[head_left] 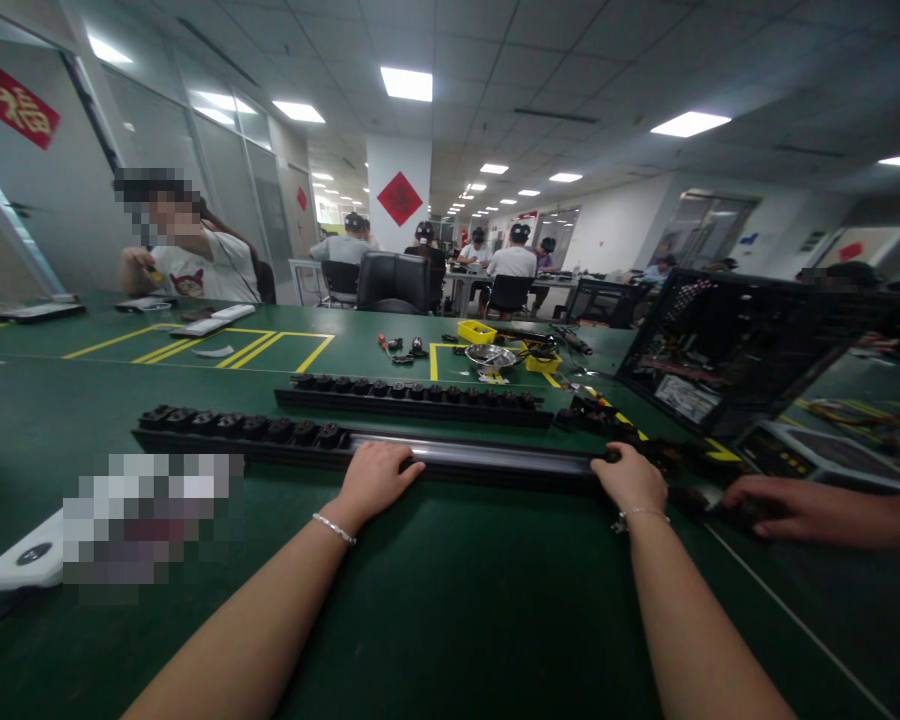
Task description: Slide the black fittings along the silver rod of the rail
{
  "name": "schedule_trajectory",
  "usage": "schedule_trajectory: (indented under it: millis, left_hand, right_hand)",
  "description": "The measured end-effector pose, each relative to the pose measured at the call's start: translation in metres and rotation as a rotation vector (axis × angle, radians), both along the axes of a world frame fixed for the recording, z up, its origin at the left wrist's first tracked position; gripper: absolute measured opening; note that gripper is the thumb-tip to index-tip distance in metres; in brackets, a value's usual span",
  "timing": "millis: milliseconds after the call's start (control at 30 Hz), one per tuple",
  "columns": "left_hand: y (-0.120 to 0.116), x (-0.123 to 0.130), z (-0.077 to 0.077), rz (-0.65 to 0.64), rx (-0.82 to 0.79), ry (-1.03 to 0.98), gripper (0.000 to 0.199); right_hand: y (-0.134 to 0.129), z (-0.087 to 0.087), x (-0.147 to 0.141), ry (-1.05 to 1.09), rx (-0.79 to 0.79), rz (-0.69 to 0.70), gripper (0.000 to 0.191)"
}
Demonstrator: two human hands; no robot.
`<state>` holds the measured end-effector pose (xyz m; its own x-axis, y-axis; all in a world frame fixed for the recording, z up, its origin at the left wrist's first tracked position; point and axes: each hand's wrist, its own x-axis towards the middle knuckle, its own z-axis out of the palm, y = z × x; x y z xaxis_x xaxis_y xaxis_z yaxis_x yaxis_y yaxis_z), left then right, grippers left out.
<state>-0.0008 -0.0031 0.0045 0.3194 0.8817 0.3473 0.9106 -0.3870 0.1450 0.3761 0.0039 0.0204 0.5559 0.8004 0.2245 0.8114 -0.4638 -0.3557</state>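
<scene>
"In the head view, where's the long part?"

"The black rail (495, 458) lies on the green table (480, 620), crossing from just below nine o'clock to four. Black socket blocks (255, 428) sit in its left portion; the rest, towards the right end, is a bare shiny channel."

"And the left hand?"

"The left hand (379, 475) is at seven o'clock, near the rail's middle, just right of the last block. Its fingers are closed over the rail, thumb along the near side. The far fingertips are hidden."

"The right one?"

"The right hand (631, 478), at four o'clock, has its fingers curled in around the rail's right end. Something dark shows at the fingertips; I can't tell whether it's a separate piece."

"What's around them?"

"A second rail (412, 407) lies just beyond, nearly parallel, with blocks along its length. Near the clock's centre stands a metal bowl (471, 362), between yellow trays (476, 332). At three o'clock there's an open computer case (787, 325); below it, a metal box (825, 455)."

"Anyone else close?"

"A co-worker's hand (787, 510) reaches in between three and four, near that box. Another person (225, 262) sits between nine and ten. A white device (26, 560) lies between eight and nine."
</scene>
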Motion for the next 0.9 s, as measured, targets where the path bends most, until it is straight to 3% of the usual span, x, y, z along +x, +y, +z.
schedule_trajectory:
  millis: [900]
  left_hand:
    - [0.0004, -0.0001, -0.0018, 0.012, 0.007, 0.007, 0.037]
  right_hand:
    - [-0.0007, 0.0016, 0.0029, 0.068, -0.015, -0.032, 0.049]
